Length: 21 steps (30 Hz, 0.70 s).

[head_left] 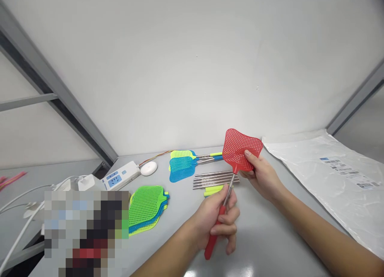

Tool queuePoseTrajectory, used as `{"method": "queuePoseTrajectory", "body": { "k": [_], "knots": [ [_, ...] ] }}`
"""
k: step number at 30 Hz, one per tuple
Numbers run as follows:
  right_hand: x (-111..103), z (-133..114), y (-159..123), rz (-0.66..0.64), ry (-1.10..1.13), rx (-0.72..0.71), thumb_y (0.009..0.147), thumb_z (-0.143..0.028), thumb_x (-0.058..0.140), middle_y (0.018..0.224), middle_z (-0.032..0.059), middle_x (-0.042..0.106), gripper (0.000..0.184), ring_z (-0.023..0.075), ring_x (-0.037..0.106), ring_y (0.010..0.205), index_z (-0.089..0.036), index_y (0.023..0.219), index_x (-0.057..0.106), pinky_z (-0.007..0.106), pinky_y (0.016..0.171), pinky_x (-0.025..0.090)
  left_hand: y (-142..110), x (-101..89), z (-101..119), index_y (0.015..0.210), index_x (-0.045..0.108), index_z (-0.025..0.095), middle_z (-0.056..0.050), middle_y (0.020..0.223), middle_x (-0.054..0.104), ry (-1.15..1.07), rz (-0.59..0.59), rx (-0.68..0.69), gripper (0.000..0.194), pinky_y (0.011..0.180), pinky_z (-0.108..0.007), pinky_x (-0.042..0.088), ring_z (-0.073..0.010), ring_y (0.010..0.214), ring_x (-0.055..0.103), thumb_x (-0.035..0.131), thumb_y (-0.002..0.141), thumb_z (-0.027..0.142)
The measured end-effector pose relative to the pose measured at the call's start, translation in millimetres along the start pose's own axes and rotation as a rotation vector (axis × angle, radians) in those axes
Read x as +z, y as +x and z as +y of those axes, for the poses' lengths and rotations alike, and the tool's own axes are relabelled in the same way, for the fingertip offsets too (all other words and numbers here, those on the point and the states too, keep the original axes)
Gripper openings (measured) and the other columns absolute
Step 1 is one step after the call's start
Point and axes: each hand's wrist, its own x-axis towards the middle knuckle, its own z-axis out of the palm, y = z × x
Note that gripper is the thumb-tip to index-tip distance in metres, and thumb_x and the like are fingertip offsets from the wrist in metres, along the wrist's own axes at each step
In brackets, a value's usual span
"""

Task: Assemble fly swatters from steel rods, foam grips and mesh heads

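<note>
A red fly swatter with a perforated head is held up between both hands. My left hand wraps round its red handle and lower metal rod. On the right edge of the swatter's head, my right hand pinches the plastic with the thumb on top. Behind them lie several metal rods and a few yellow-green handles, partly hidden by my left hand. Assembled blue and yellow swatters rest near the wall. Nearer on the left is a stack of loose swatter heads, green on top.
A white power strip with plugs and cables stands at the left, beside a round white device. A large white plastic packaging bag covers the right side of the grey table. The lower left is blurred out.
</note>
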Motion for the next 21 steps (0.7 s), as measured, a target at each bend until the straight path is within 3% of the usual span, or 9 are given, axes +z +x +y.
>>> {"method": "queuePoseTrajectory", "body": {
  "k": [10, 21],
  "knots": [
    [0.3, 1.7, 1.2, 0.05, 0.006, -0.063, 0.088, -0.041, 0.058, 0.054, -0.0073, 0.033, 0.03, 0.0075, 0.022, 0.049, -0.021, 0.071, 0.043, 0.025, 0.049, 0.019, 0.5, 1.3, 3.1, 0.077, 0.042, 0.021, 0.011, 0.045, 0.031, 0.02, 0.019, 0.008, 0.046, 0.036, -0.026, 0.049, -0.0029, 0.025, 0.017, 0.02, 0.095, 0.057],
    [3.2, -2.7, -0.8, 0.076, -0.07, -0.082, 0.085, -0.044, 0.06, 0.058, -0.0061, 0.037, 0.031, 0.0078, 0.025, 0.05, -0.021, 0.071, 0.046, 0.024, 0.047, 0.021, 2.0, 0.5, 2.5, 0.077, 0.042, 0.02, 0.01, 0.047, 0.034, 0.049, 0.0, 0.038, 0.043, 0.036, -0.026, 0.049, -0.0029, 0.025, 0.019, 0.027, 0.094, 0.057]
  ]
}}
